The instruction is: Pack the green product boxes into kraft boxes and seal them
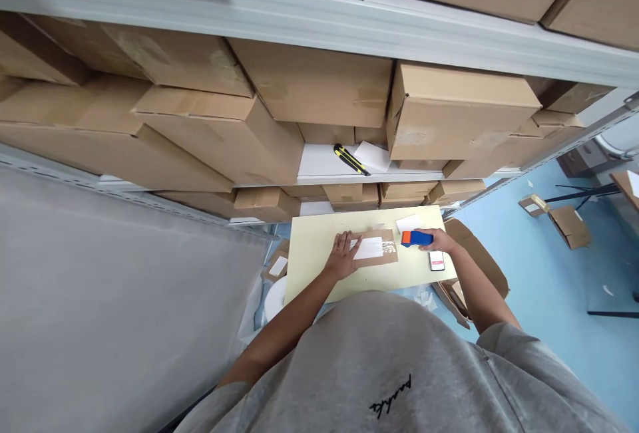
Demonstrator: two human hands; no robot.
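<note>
On the pale yellow table (pixel 309 247) lies a flat cardboard package (pixel 382 259) with a white label (pixel 368 247) on top. Clear, shiny tape shows at the package's right end. My left hand (pixel 343 257) rests on the package's left part, fingers spread and touching the label's edge. To the right of the package, my right hand (pixel 440 240) is closed around a blue and orange tape dispenser (pixel 418 238), held apart from the package. Just behind the dispenser is a white paper (pixel 407 223). A phone (pixel 436 261) with a lit screen lies below my right hand.
Shelves full of cardboard boxes (pixel 319 84) rise beyond the table. A yellow and black box cutter (pixel 351 159) lies on a shelf beside a white paper (pixel 373 155). An open carton (pixel 474 253) stands right of the table; flattened cardboard (pixel 570 227) lies on the blue floor.
</note>
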